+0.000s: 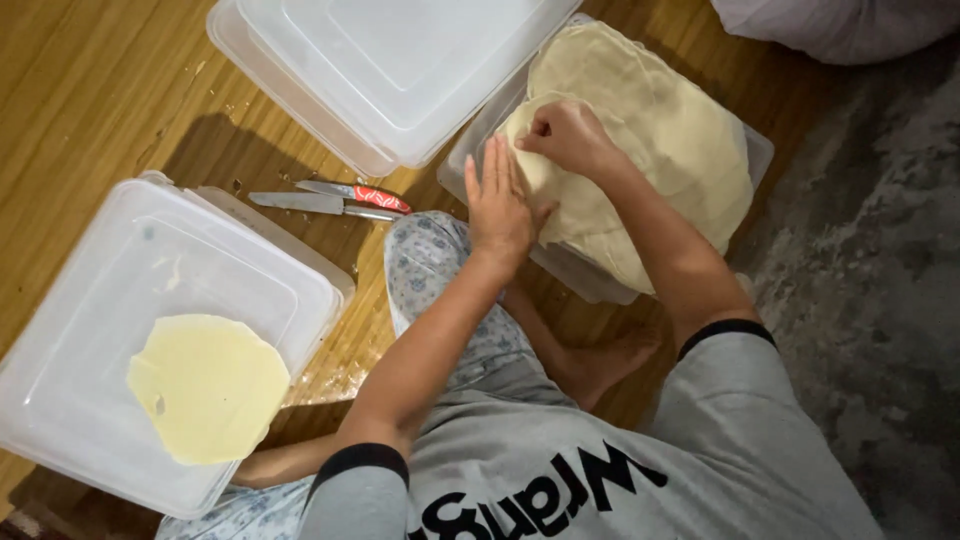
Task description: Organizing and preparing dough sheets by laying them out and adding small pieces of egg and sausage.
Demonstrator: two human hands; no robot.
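Note:
A stack of thin, pale round dough sheets (665,130) lies on a clear plastic tray (762,152) at the upper right. My right hand (568,135) pinches the near-left edge of the top sheet, lifting it slightly. My left hand (497,205) lies flat, fingers together, pressing on the stack's left edge beside it. One separate dough sheet (208,385) rests on a clear plastic container (110,270) at the lower left.
A stack of clear plastic lids or containers (390,60) sits at the top centre. Two knives (330,198), one with a red handle, lie on the wooden floor between the containers. My legs and bare foot (610,365) are folded below the tray. Grey concrete is on the right.

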